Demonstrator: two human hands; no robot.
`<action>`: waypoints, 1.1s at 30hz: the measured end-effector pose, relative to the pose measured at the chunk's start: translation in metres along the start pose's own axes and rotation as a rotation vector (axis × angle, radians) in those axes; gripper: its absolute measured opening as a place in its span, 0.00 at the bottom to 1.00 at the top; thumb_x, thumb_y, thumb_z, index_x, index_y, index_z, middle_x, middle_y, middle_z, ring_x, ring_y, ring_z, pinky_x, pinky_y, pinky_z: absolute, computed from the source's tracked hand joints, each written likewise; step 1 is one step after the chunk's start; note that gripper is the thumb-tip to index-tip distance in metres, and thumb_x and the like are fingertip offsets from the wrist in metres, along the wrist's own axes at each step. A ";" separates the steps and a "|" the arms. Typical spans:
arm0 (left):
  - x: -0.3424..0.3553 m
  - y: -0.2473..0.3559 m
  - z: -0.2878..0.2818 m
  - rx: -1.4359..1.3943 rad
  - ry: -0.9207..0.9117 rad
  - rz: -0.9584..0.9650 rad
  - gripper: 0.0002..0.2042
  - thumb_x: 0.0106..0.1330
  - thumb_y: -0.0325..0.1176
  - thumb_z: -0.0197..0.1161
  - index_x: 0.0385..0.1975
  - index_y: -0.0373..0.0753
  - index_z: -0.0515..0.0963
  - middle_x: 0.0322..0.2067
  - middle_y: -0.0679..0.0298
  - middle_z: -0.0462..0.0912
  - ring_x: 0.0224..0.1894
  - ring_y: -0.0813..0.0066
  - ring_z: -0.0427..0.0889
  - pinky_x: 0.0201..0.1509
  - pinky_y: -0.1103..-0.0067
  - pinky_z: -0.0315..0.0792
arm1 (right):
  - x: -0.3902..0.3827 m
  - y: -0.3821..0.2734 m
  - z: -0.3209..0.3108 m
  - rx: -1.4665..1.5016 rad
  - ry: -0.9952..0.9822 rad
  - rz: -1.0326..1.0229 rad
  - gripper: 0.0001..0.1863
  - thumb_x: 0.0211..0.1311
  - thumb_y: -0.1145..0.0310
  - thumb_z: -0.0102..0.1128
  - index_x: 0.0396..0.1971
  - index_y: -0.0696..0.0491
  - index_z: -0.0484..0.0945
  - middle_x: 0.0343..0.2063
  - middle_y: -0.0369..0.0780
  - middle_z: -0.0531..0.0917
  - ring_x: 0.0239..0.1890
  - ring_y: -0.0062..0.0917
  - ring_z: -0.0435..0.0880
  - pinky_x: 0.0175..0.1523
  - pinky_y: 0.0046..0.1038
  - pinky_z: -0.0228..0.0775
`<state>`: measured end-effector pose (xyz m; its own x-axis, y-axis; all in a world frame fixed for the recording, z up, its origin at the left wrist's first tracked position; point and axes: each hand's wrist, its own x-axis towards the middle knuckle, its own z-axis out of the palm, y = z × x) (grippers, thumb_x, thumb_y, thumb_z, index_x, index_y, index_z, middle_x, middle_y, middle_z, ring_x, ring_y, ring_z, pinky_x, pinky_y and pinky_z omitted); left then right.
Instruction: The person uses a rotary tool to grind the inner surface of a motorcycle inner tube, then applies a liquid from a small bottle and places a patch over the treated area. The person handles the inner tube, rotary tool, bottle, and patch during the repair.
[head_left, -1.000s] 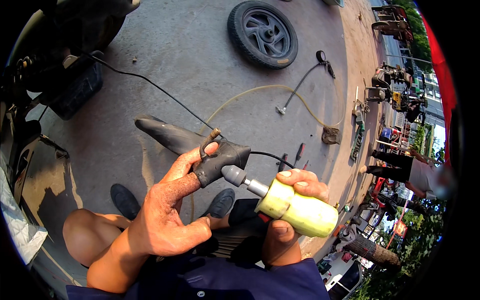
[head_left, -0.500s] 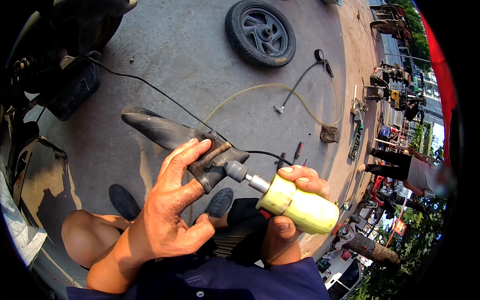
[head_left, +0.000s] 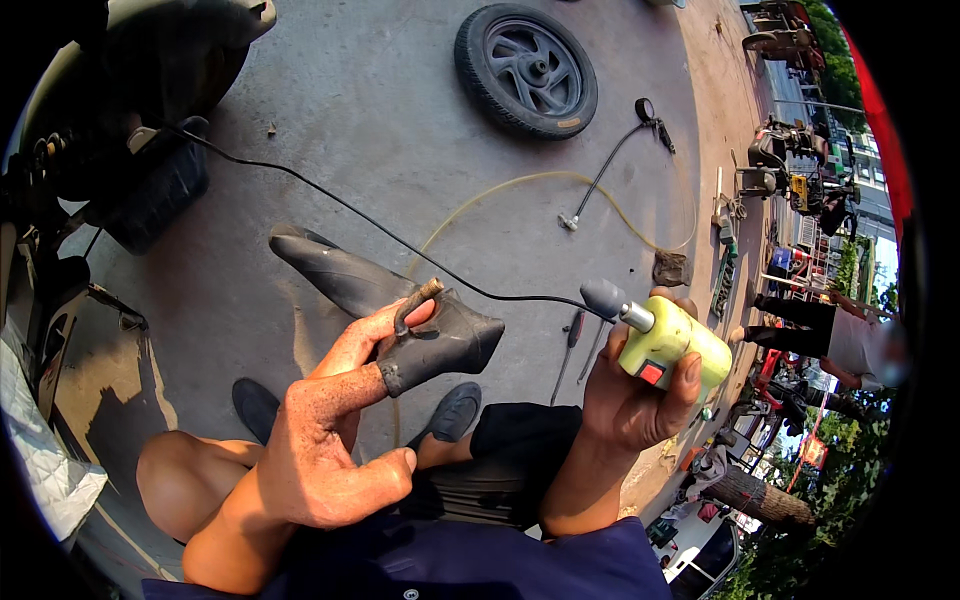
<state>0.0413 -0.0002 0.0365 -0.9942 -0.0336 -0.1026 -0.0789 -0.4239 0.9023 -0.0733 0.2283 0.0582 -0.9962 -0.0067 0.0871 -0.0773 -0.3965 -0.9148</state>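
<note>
A black rubber inner tube (head_left: 455, 338) is draped over the fingers of my left hand (head_left: 325, 440), its brass-coloured valve stem (head_left: 420, 298) pointing up. My left thumb stands away from the rubber, and the rest of the tube trails off to the far left. My right hand (head_left: 622, 405) is wrapped round a yellow-green handheld grinder (head_left: 690, 345) with a red switch. Its grey, rounded grinding bit (head_left: 602, 298) points up and left, apart from the tube. A black power cord (head_left: 380, 232) runs from behind the bit toward the upper left.
On the concrete lie a spoked wheel with its tyre (head_left: 525, 70), a pressure gauge with a hose (head_left: 645, 112), a yellowish air hose (head_left: 500, 185) and a screwdriver (head_left: 573, 332). A dark vehicle (head_left: 150, 90) stands at the upper left. Another person (head_left: 845, 335) is at the right.
The grinder has moved right and up, away from the tube, and has turned so its switch faces me. My left hand has tilted the tube, and the valve stem shows more plainly.
</note>
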 end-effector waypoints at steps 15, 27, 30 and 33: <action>-0.006 0.024 -0.009 0.224 -0.047 -0.045 0.29 0.41 0.28 0.61 0.50 0.26 0.79 0.65 0.38 0.63 0.69 0.44 0.62 0.71 0.58 0.52 | -0.036 -0.018 0.018 0.095 -0.066 0.112 0.33 0.49 0.71 0.78 0.52 0.55 0.66 0.48 0.47 0.73 0.42 0.30 0.80 0.47 0.31 0.77; 0.001 0.016 0.005 0.312 0.006 0.031 0.30 0.41 0.24 0.59 0.52 0.24 0.76 0.64 0.40 0.63 0.71 0.46 0.58 0.72 0.61 0.51 | -0.046 -0.007 0.027 -0.373 -0.333 0.011 0.33 0.48 0.58 0.80 0.48 0.51 0.67 0.45 0.47 0.79 0.47 0.31 0.80 0.49 0.32 0.78; -0.002 0.012 0.005 0.310 0.019 0.054 0.29 0.42 0.24 0.60 0.52 0.24 0.76 0.64 0.40 0.63 0.71 0.46 0.59 0.72 0.61 0.52 | -0.047 -0.006 0.025 -0.360 -0.407 0.008 0.34 0.48 0.58 0.80 0.49 0.52 0.68 0.45 0.48 0.80 0.49 0.32 0.81 0.53 0.32 0.76; -0.001 0.014 0.006 0.346 0.022 0.079 0.29 0.42 0.24 0.60 0.52 0.25 0.76 0.63 0.40 0.64 0.70 0.46 0.59 0.72 0.61 0.53 | -0.048 -0.002 0.023 -0.321 -0.440 -0.087 0.35 0.48 0.57 0.80 0.52 0.53 0.68 0.46 0.48 0.79 0.48 0.32 0.81 0.52 0.32 0.77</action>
<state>0.0411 -0.0004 0.0519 -0.9967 -0.0748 -0.0327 -0.0261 -0.0876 0.9958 -0.0247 0.2080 0.0649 -0.8798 -0.3968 0.2618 -0.2362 -0.1132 -0.9651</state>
